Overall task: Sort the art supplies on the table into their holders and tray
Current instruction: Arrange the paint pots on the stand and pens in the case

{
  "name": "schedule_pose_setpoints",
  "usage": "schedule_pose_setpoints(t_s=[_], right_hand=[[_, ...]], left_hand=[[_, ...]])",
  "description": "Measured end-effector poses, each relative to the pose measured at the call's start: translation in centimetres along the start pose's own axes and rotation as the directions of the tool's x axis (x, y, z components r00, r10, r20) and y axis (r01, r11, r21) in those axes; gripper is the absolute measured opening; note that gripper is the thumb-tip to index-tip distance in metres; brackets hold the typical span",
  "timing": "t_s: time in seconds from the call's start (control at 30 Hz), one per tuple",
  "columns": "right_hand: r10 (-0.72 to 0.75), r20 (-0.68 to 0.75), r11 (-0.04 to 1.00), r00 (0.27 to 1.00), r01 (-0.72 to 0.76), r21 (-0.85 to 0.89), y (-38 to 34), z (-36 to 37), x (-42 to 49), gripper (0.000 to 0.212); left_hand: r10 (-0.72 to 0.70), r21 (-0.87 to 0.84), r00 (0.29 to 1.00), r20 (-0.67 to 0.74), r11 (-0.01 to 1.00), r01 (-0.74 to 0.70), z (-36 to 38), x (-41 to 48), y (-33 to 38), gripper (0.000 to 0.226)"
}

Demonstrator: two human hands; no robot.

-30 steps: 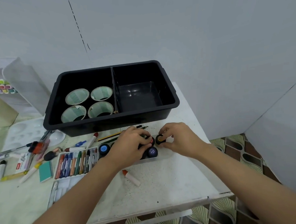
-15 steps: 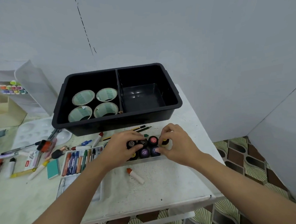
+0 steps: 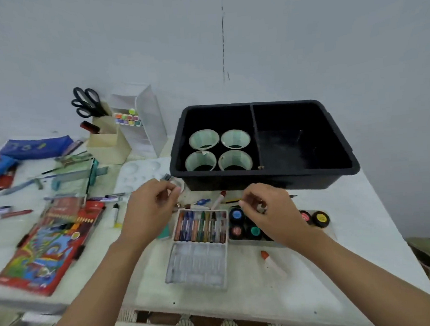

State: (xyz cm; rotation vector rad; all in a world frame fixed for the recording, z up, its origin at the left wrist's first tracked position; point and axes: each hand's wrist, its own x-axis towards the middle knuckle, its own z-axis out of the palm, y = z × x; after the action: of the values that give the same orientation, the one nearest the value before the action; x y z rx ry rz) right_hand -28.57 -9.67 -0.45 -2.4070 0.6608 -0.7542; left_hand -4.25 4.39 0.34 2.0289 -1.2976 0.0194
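- Black tray (image 3: 268, 183) stands behind on the table (image 3: 353, 255), its cups (image 3: 203, 139) and right compartment empty.
- Right hand (image 3: 269, 210) hovers, fingers bent, over the paint pots (image 3: 236, 215); whether it holds one, I cannot tell.
- Left hand (image 3: 150, 209) is loosely curled, holding nothing.
- Sorting seems barely begun; next comes pinching one pot.

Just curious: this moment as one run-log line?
left hand: hovering, loosely curled, empty | right hand: same, over black-lidded round paint jars in clear tray
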Motion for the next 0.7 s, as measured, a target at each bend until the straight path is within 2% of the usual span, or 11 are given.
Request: schedule_pose_setpoints(t_s=[0.07,0.2,0.33,0.5,0.57,0.7], right_hand=[[-0.016,0.024,1.0,1.0,0.016,-0.009,-0.8,1.9,1.2,0.006],[0.01,0.088,0.994,0.996,-0.001,-0.105,-2.0,4.9,3.3,0.013],[0.075,0.049,0.977,0.996,-0.063,-0.201,-1.5,6.3,3.6,0.013],[0.124,-0.006,0.976,0.992,-0.123,-0.18,-1.0,6.3,2.9,0.019],[0.114,-0.034,0.977,0.993,-0.119,-0.18,-0.9,6.0,2.5,0.011],[0.1,-0.087,0.968,0.991,-0.117,-0.223,-0.5,4.3,1.4,0.003]], left_hand=[[-0.003,0.085,0.997,0.082,0.996,-0.004,-1.0,0.3,-3.5,0.003],[0.015,0.217,0.948,0.319,0.972,-0.089,-1.7,1.3,-7.4,0.038],[0.036,0.271,0.907,0.42,0.949,-0.163,-1.7,2.7,-8.9,0.045],[0.081,0.214,0.923,0.375,0.962,-0.171,-2.1,3.4,-8.8,0.034],[0.112,0.169,0.915,0.388,0.967,-0.19,-2.1,3.3,-7.5,0.035],[0.247,-0.105,0.874,0.418,0.969,-0.224,-2.0,2.5,-3.5,0.037]])
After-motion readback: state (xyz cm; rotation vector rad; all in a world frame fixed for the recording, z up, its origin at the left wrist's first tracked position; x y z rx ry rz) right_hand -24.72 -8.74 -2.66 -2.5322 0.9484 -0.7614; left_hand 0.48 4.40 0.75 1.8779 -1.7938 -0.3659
